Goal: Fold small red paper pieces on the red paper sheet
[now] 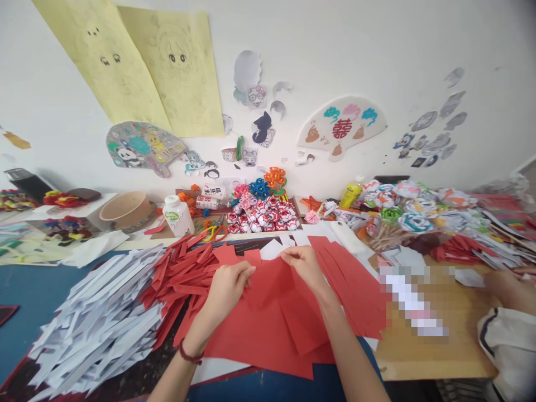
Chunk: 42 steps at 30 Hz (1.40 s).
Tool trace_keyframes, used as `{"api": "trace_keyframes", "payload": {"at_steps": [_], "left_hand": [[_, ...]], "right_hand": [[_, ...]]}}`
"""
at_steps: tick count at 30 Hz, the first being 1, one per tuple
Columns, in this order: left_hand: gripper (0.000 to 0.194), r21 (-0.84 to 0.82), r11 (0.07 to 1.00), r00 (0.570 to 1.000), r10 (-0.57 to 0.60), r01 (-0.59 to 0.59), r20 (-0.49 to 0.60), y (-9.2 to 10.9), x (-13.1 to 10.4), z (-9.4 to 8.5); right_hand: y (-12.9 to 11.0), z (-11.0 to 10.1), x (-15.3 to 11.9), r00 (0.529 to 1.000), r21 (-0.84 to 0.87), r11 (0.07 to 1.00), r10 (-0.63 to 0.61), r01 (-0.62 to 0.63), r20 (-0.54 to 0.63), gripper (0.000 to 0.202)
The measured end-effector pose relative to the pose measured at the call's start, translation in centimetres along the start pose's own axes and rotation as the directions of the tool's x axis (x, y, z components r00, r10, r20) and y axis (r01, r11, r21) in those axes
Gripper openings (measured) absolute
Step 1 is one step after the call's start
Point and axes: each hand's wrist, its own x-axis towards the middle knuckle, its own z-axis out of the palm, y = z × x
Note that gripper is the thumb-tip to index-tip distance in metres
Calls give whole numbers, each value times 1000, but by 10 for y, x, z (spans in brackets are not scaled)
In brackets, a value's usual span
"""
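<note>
My left hand (228,287) and right hand (304,262) each pinched the top edge of a red paper sheet (268,290), held between them above a stack of red sheets (288,335) on the counter (25,290). Piles of red strips (184,271) and white strips (100,318) lay to my left.

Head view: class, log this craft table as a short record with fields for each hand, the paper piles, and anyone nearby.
Left hand: left hand pinches the near edge of the red paper sheet
Right hand: right hand grips the sheet's top edge
Left of sheet: red paper strips, then white paper strips
Behind: white bottle, paper bowl
Nearby: another person's sleeve, far right
</note>
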Motion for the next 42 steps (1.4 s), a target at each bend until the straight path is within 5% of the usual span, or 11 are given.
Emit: {"api": "trace_keyframes", "payload": {"at_steps": [3, 11, 17, 21, 26, 29, 34, 42], "left_hand": [[25, 146, 988, 997, 61, -54, -40, 6, 5, 2], [18, -6, 990, 987, 137, -138, -84, 31, 12, 18], [17, -53, 994, 992, 89, -94, -86, 10, 1, 0], [19, -19, 1000, 970, -26, 22, -243, -1, -6, -8], [18, 17, 995, 982, 100, -99, -158, 17, -1, 2], [20, 52, 994, 989, 103, -97, -110, 19, 2, 4], [19, 110, 973, 979, 198, -203, 53, 18, 1, 2], [22, 51, 980, 980, 189, -192, 54, 15, -6, -6]], "right_hand": [[-6, 8, -3, 999, -79, 996, -50, 49, -8, 21], [-25, 27, -21, 958, -324, 910, -284, 259, -34, 22], [-31, -5, -22, 898, -389, 898, -331, 205, -289, 22], [-26, -15, -21, 876, -324, 937, -265, 134, -404, 22], [-21, 6, -26, 952, -144, 982, -159, 125, -261, 21], [-25, 5, -29, 994, -157, 983, -105, 99, -27, 20], [-34, -3, -28, 928, -176, 972, -83, 156, 362, 17], [-28, -10, -23, 891, -231, 933, -159, 277, 425, 16]]}}
